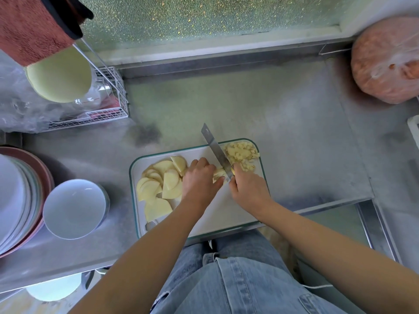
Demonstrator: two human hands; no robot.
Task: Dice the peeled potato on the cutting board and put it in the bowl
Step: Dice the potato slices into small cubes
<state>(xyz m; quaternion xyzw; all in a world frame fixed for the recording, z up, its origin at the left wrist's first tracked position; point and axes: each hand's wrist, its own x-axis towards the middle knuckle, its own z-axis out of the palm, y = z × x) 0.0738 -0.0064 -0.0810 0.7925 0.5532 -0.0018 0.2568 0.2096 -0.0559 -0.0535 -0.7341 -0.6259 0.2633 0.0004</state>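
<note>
Far left of the board (222, 214), on the steel counter (283, 132): a stack of plates (13, 200) and, touching it on the side nearer the board, a white bowl (73, 208), upright. Off the board's far left corner, a wire rack (111, 98).

On the board's left half: the slices (158, 186), pale yellow flat half-rounds, overlapping in a loose heap that reaches almost to the left rim.

Next, the left hand (199, 180): in over the board's near edge on a bare forearm, palm down above the board's middle, just right of the slices. Fingers curled down onto the potato (219, 174), pinning it to the board. Of the potato, little on show: a few pale strips, mostly hidden under the fingers, only the right end out, hard against the blade.

Then the knife (215, 150): long steel blade slanting up and left from the right hand, tip out past the board's far rim. Seemingly down in the potato's right end, though hard to tell from this angle.

Over the board's right half, the right hand (249, 189), close beside the left, wrapped tight round the handle, a bit of yellow handle showing above the knuckles.

In the board's far right corner, right of the blade: the dice (241, 155), small pale cubes in a rough pile.

Far right of the board, well apart: a clear bag (385, 62) of something orange.
</note>
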